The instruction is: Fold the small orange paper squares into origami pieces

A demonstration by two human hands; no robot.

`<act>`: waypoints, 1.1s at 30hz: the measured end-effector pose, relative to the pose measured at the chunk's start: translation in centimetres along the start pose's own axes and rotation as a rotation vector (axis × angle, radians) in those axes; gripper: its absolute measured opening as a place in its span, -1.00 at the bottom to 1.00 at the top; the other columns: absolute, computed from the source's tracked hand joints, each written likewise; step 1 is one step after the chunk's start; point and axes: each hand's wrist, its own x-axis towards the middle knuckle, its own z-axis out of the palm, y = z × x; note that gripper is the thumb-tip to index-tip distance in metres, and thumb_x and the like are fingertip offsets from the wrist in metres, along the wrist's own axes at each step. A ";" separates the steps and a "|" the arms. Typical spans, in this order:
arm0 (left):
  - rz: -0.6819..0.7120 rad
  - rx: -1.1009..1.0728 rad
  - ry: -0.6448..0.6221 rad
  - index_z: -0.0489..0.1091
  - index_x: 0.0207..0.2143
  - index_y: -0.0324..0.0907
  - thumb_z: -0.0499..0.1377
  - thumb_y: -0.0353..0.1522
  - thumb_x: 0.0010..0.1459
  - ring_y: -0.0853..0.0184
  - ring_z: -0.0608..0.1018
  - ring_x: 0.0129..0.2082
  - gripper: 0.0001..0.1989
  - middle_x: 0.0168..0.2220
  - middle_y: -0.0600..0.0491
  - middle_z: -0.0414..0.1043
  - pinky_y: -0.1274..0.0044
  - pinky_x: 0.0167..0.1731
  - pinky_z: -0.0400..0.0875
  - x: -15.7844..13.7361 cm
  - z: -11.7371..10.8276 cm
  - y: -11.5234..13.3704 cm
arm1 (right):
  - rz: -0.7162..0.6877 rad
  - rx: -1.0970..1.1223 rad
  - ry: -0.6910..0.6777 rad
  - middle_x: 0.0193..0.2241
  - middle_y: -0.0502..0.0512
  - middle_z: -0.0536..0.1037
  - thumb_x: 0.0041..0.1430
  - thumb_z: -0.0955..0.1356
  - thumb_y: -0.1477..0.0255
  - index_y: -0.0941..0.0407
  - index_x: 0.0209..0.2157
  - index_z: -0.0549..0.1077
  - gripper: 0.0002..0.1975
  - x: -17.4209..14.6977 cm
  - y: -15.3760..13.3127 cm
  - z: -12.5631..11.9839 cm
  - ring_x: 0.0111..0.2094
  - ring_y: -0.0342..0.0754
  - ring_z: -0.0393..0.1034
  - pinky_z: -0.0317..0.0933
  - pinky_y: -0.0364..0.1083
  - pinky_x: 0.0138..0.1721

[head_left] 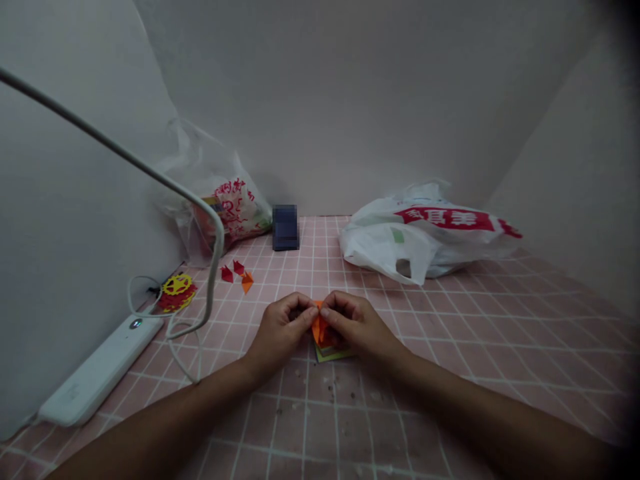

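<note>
An orange piece of folded paper (320, 329) is pinched between my two hands at the middle of the table. My left hand (283, 327) grips its left side with thumb and forefinger. From the other side, my right hand (363, 327) pinches it near the top, thumb close to the left thumb. Just beneath lies a small stack of coloured paper sheets (334, 355), with a yellow-green one showing at the near edge; the right hand hides part of it. Farther left lie small folded paper pieces, red (227, 274) and orange (247, 283).
A white power strip (103, 370) runs along the left wall, with a white cable (218, 267) arching above the table. Red and yellow cutouts (177, 293) lie beside it. At the back stand a filled plastic bag (235, 207), a dark upright device (285, 228) and a white bag (425, 233).
</note>
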 end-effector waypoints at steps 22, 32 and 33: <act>0.028 0.051 -0.002 0.41 -0.40 -0.20 0.19 -0.26 0.14 0.39 0.39 -0.48 -0.82 -0.48 0.11 0.36 0.58 -0.46 0.29 -0.1 -0.2 0.1 | -0.015 -0.015 -0.011 -0.54 -0.02 0.43 0.08 0.39 0.25 0.10 -0.44 0.34 -0.77 0.0 -0.3 0.0 -0.54 -0.16 0.26 0.13 -0.18 -0.54; 0.019 0.084 -0.060 0.42 -0.37 -0.21 0.19 -0.31 0.13 0.37 0.43 -0.41 -0.87 -0.41 0.07 0.41 0.57 -0.40 0.32 0.3 -0.3 -0.4 | -0.039 -0.195 0.093 -0.58 -0.02 0.38 0.04 0.33 0.39 0.11 -0.51 0.34 -0.88 -0.1 -0.3 0.0 -0.54 -0.14 0.24 0.13 -0.17 -0.54; 0.018 0.085 -0.064 0.42 -0.36 -0.21 0.19 -0.32 0.11 0.36 0.44 -0.41 -0.87 -0.40 0.06 0.42 0.56 -0.38 0.34 0.3 -0.3 -0.4 | -0.035 -0.176 0.089 -0.58 -0.03 0.38 0.04 0.33 0.38 0.10 -0.51 0.33 -0.87 0.0 -0.2 0.0 -0.55 -0.14 0.23 0.13 -0.17 -0.54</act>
